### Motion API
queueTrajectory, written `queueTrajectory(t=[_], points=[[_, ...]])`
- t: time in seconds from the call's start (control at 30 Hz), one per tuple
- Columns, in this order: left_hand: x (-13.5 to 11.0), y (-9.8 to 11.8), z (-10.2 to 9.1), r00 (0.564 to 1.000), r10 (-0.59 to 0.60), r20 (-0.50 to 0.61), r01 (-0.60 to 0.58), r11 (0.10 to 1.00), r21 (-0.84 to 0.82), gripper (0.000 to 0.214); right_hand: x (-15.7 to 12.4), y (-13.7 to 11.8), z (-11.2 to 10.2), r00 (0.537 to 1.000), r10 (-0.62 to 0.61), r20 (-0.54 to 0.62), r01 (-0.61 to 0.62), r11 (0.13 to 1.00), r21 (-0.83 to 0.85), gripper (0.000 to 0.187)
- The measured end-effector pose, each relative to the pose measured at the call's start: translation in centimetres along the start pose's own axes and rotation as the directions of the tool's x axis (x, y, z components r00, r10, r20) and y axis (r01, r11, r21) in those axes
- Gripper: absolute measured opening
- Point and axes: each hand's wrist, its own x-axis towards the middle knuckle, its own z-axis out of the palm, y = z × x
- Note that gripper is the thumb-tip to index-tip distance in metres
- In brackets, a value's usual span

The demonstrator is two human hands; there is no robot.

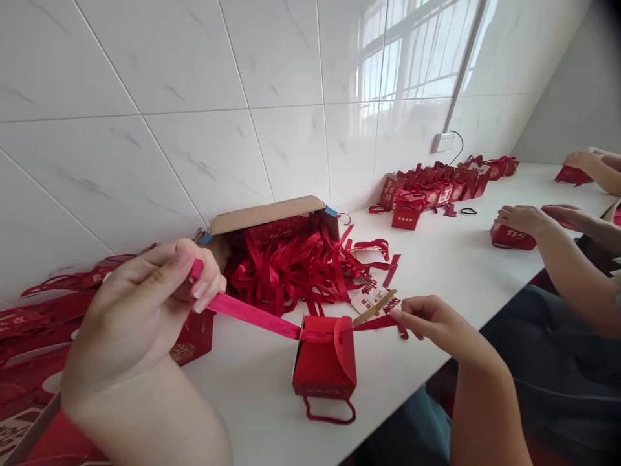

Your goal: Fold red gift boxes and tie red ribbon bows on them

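A small red gift box (323, 366) stands on the white table (436, 272) in front of me, its rounded flap up. A pink-red ribbon (252, 315) runs across the box top, pulled taut between my hands. My left hand (140, 310) is raised at the left and pinches one ribbon end between thumb and fingers. My right hand (427, 320) pinches the other end just right of the box, next to a tag (373, 301).
An open cardboard box (272, 217) full of red ribbons lies against the tiled wall. Flat red packaging (29, 349) piles at the left. Several finished red boxes (436, 184) line the wall far right. Another person's hands (524, 220) hold a red box at the right.
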Motion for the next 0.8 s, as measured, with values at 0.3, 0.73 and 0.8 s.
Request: queueTrajectory(t=[0.3,0.73,0.8], points=[[0.0,0.1,-0.1,0.991,0.046,-0.124,-0.053,0.997,-0.056,0.019,3.0,-1.8,-0.2,0.978,-0.137,-0.155,0.196,0.855,0.479,0.031],[-1.1,0.0,2.7,0.96,0.178,-0.215,-0.198,0.978,-0.071,0.015,3.4,-6.9,4.4,0.85,-0.318,-0.421,0.491,0.767,0.412,0.04],[-1.1,0.1,3.1,0.95,0.194,-0.244,-0.211,0.977,-0.044,0.006,3.4,-6.9,4.8,0.805,-0.366,-0.467,0.538,0.782,0.314,0.053]])
